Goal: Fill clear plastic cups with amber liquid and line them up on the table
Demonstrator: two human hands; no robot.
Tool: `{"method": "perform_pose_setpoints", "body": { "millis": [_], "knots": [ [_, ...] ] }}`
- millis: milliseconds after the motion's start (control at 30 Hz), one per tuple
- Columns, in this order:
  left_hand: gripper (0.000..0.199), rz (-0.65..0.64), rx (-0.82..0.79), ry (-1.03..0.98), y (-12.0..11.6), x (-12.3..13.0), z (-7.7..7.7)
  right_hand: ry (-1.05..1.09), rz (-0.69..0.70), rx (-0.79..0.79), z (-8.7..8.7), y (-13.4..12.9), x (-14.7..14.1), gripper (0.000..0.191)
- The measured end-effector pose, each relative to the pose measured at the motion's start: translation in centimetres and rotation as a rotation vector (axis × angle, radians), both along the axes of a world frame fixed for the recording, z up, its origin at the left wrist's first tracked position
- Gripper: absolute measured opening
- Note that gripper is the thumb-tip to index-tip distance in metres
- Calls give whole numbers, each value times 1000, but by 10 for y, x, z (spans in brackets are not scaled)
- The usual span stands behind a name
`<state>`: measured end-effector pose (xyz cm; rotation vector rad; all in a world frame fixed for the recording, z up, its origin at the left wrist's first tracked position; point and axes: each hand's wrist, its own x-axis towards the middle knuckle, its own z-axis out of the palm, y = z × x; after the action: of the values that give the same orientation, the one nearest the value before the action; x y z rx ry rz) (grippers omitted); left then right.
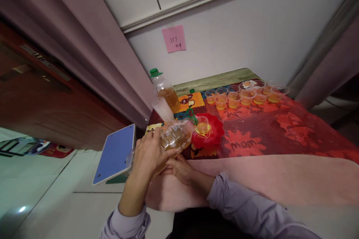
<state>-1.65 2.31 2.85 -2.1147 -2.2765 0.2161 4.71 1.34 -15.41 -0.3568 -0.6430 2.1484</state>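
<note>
Both my hands grip a big clear plastic bottle point(175, 136) of amber liquid, tipped on its side with the neck toward the right. My left hand point(147, 153) wraps round its near left side. From below, my right hand point(179, 168) supports the underside, its fingers partly hidden by the bottle. Just beyond the bottle mouth, a clear plastic cup point(202, 124) with some amber liquid stands in a red scalloped plate point(214, 138). A green loop handle point(192, 115) sits at the bottle's neck.
Several clear cups point(234, 100) with amber liquid stand in rows at the back right. Behind the bottle are a stack of cups point(163, 109) and a second bottle point(168, 95) with a green cap. A loose green cap point(192, 90) lies nearby. A blue board point(116, 153) is at the left.
</note>
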Motion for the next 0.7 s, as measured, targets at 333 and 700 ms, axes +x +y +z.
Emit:
{"method": "perform_pose_setpoints", "body": {
  "millis": [333, 700],
  "knots": [
    [83, 2, 11, 13, 1, 0, -2, -9, -8, -43, 1, 0, 0, 67],
    [93, -96, 234, -195, 1, -23, -25, -217, -283, 167, 14, 13, 9, 60]
  ]
}}
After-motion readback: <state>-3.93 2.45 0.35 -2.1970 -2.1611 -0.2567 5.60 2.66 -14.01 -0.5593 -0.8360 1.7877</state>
